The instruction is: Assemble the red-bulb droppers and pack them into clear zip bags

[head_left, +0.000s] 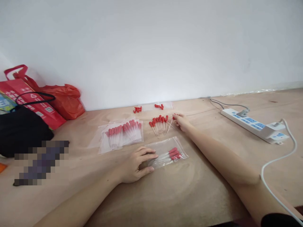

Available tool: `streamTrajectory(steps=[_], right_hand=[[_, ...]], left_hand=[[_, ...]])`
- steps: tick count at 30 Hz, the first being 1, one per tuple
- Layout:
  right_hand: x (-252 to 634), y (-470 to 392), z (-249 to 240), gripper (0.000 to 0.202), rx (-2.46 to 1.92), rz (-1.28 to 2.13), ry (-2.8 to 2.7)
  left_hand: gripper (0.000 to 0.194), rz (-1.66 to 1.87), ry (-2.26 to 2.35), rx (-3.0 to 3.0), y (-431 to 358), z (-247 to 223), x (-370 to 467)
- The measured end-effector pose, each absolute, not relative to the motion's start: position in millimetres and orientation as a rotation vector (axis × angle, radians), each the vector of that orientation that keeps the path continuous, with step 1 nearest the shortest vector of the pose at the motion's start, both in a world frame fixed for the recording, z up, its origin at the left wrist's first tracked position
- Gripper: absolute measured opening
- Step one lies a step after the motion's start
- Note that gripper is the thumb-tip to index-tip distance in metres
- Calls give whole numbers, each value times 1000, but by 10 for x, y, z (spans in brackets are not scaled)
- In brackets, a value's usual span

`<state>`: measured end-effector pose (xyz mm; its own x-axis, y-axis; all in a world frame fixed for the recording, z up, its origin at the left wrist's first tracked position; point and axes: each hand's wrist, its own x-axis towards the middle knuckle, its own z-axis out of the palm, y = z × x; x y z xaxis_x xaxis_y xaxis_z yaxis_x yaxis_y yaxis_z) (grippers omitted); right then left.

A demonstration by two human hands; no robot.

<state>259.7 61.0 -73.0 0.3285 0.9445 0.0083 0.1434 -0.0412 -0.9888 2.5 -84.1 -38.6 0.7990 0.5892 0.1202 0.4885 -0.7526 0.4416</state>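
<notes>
My right hand (181, 122) pinches a red-bulbed dropper (169, 125) by its bulb, the thin clear stem slanting down to the table. Just left of it a fanned row of similar droppers (160, 123) lies on the wood, bulbs away from me. Nearer me lies a clear zip bag (174, 143) with several droppers (174, 152) inside. My left hand (136, 164) rests at that bag's left end, fingers spread and thumb apart. Farther left, overlapping clear bags (103, 146) hold several more droppers (115, 130).
Loose red bulbs (137, 109) lie near the wall, beside another clear bag (148, 107) with bulbs by it. A white power strip (251, 124) and its white cable (267, 162) are at right. Red bags (63, 101) and a black bag (23, 130) stand at left.
</notes>
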Motion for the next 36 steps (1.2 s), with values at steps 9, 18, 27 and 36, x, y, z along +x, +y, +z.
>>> streamTrajectory(steps=[9,18,27,36], right_hand=[[2895,-140,-767,18,-1197,859,-802],[2863,-493,-736,28,-1128,980,-822],[2760,-696,-604,34,-1168,1327,-1325],[2709,-594,-768,30,-1207,1243,-1575]], left_hand=[[37,342,810,2604,-831,-389,25],[37,318,824,2616,-852,-365,25],[42,341,847,2595,-849,-364,38],[43,335,845,2593,-851,-343,51]])
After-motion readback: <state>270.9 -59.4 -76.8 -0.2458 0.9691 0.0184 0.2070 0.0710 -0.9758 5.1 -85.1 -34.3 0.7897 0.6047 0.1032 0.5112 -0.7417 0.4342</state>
